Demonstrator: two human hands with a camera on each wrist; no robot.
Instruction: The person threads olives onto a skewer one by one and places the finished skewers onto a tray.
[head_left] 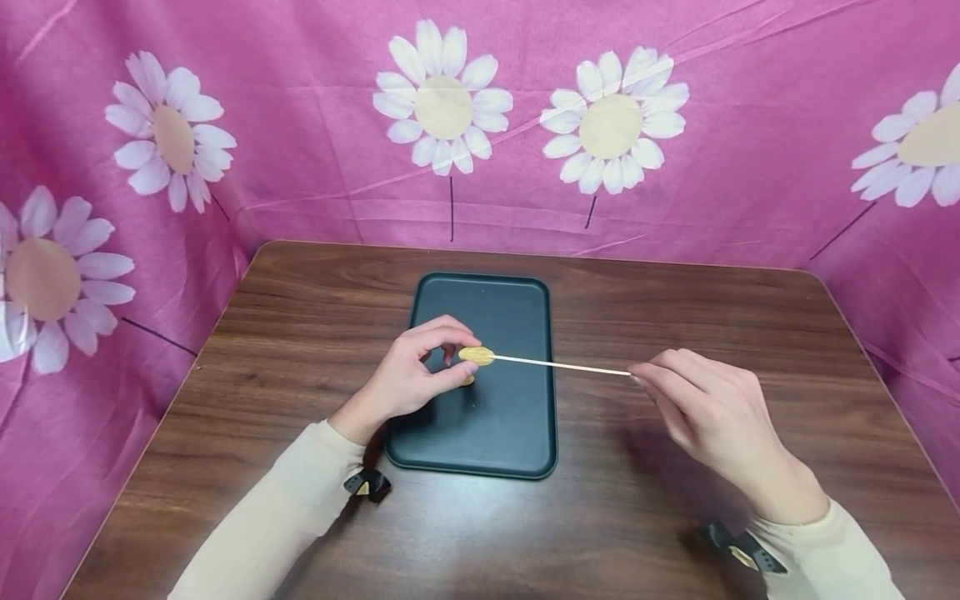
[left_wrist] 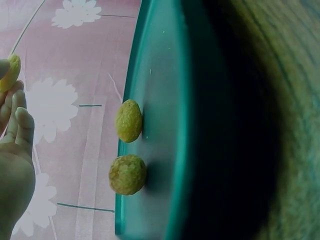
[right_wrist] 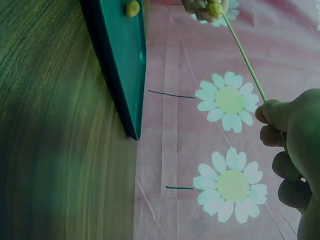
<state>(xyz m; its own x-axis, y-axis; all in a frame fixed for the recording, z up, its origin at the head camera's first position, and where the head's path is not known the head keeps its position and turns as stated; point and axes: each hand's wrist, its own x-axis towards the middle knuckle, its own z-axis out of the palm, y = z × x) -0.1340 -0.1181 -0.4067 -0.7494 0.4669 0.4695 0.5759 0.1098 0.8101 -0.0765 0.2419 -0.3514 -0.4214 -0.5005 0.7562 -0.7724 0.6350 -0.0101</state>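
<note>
Above the dark green tray (head_left: 502, 437), my left hand (head_left: 405, 375) pinches a small yellow oval food piece (head_left: 477, 356) between thumb and fingers. My right hand (head_left: 720, 421) grips a thin wooden skewer (head_left: 562, 365) near its right end, off to the right of the tray. The skewer's other end meets the right end of the food piece; how deep it goes cannot be told. Two more rough yellow pieces, one oval (left_wrist: 129, 121) and one rounder (left_wrist: 127, 175), sit on the tray. The left hand mostly hides them in the head view.
The tray lies on a brown wood-grain table (head_left: 300, 292), towards its middle. A pink cloth (head_left: 315, 125) printed with white daisies hangs behind the table and along both sides. Each wrist wears a dark strap (head_left: 367, 485).
</note>
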